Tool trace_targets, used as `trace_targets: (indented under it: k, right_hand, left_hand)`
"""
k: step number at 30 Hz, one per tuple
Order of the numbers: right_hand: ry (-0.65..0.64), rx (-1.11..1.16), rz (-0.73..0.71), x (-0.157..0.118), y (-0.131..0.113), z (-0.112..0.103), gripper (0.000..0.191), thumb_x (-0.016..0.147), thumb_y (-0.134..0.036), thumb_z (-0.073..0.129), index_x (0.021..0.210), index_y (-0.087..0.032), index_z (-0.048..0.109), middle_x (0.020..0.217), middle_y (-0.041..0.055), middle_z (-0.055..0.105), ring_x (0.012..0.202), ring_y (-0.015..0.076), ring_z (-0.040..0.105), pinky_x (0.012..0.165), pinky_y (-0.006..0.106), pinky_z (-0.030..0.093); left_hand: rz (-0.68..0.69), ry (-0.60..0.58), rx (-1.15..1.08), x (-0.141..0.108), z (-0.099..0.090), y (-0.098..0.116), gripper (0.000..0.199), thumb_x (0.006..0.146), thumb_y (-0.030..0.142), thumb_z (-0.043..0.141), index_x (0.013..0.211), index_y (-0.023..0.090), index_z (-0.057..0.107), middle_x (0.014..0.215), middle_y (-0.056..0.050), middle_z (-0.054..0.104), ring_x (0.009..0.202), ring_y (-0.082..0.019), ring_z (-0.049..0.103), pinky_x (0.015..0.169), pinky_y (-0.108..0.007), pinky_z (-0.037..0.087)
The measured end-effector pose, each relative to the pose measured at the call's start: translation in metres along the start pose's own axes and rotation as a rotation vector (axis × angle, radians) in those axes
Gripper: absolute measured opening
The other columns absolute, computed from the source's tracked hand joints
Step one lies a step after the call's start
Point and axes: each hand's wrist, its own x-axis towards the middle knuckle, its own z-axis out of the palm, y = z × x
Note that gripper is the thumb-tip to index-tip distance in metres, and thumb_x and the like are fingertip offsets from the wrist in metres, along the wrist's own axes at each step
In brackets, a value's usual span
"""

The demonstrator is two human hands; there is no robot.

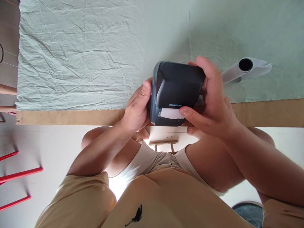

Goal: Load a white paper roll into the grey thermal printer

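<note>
A dark label printer [179, 84] with a NIIMBOT mark is held up over the table's front edge. A white paper label [171, 113] sticks out of its slot. My left hand [139, 106] grips the printer's left side, thumb along the edge and the other fingers hidden behind it. My right hand [213, 101] is around the right side. Its thumb touches the right end of the label, and its upper fingers rest at the printer's top right corner.
A pale green cloth [83, 57] covers the table, creased on the left, with a wooden edge [71, 117] in front. Right of my right hand lies a white roll [234, 71] with a dark round end. Red bars [21, 174] stand at lower left; another person's limbs [8, 89] show at far left.
</note>
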Motion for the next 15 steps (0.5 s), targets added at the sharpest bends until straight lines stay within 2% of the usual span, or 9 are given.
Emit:
trace_targets:
  k: [4, 9, 12, 15]
  right_hand:
    - [-0.019, -0.009, 0.002, 0.000, 0.000, 0.001, 0.104, 0.120, -0.057, 0.082, 0.205, -0.053, 0.023, 0.207, 0.0110, 0.053, 0.179, 0.0416, 0.072, 0.140, 0.068, 0.073]
    - [-0.037, -0.031, -0.002, -0.001, 0.001, 0.002, 0.101, 0.124, -0.063, 0.074, 0.204, -0.055, 0.013, 0.210, 0.0111, 0.047, 0.189, 0.0397, 0.061, 0.144, 0.070, 0.071]
    - [-0.051, -0.063, 0.046, -0.001, -0.006, 0.000, 0.105, 0.122, -0.072, 0.075, 0.204, -0.054, 0.011, 0.210, 0.0104, 0.046, 0.188, 0.0432, 0.063, 0.145, 0.072, 0.069]
    - [-0.043, -0.106, 0.124, 0.000, -0.013, -0.003, 0.105, 0.121, -0.077, 0.077, 0.204, -0.057, 0.016, 0.205, 0.0089, 0.052, 0.180, 0.0459, 0.070, 0.142, 0.074, 0.071]
  left_hand:
    - [-0.029, 0.033, 0.047, -0.001, 0.003, 0.007, 0.082, 0.125, 0.098, 0.049, 0.096, 0.025, 0.075, 0.101, -0.007, 0.083, 0.151, -0.040, 0.089, 0.113, -0.053, 0.082]
    - [-0.126, 0.035, 0.121, 0.001, 0.010, 0.018, 0.089, 0.113, 0.111, 0.055, 0.098, 0.025, 0.073, 0.100, -0.009, 0.079, 0.142, -0.045, 0.091, 0.096, -0.052, 0.083]
    - [-0.139, 0.107, 0.092, 0.001, 0.013, 0.019, 0.085, 0.115, 0.107, 0.061, 0.094, 0.025, 0.069, 0.096, -0.008, 0.078, 0.142, -0.044, 0.091, 0.098, -0.052, 0.083]
    - [-0.223, 0.164, 0.024, 0.000, 0.019, 0.019, 0.085, 0.119, 0.104, 0.053, 0.101, 0.024, 0.074, 0.104, -0.011, 0.084, 0.150, -0.045, 0.089, 0.101, -0.052, 0.083]
